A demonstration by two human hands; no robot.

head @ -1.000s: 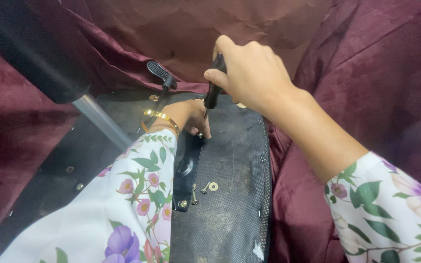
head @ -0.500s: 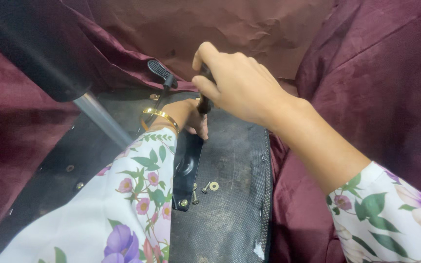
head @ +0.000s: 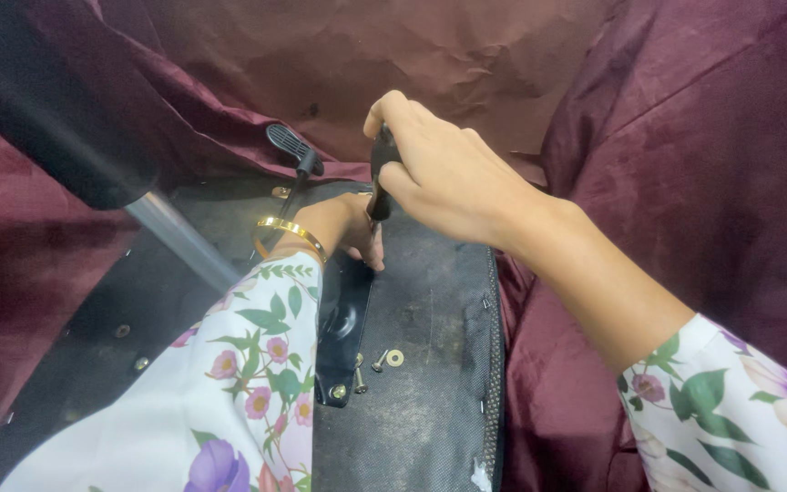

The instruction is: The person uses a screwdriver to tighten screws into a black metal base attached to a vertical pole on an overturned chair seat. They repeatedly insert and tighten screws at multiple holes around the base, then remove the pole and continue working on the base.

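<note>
My right hand (head: 444,169) grips the black handle of a screwdriver (head: 381,173) held upright over the far end of a black metal bracket (head: 343,333). My left hand (head: 343,228), with a gold bangle on the wrist, rests fingers down on that end of the bracket, right at the screwdriver's tip. The bracket lies on the black underside of a seat base (head: 430,383). A loose screw (head: 378,361) and a washer (head: 395,357) lie beside the bracket, and a bolt (head: 338,392) sits in its near end.
A black lever with a ribbed paddle (head: 289,146) sticks up behind my left wrist. A grey metal tube (head: 179,239) runs from a black cylinder (head: 38,109) at upper left. Maroon upholstery (head: 685,182) surrounds the base on all sides.
My right hand has turned on the screwdriver handle, rolling over its top with fingers wrapping further round. The left hand stays on the bracket.
</note>
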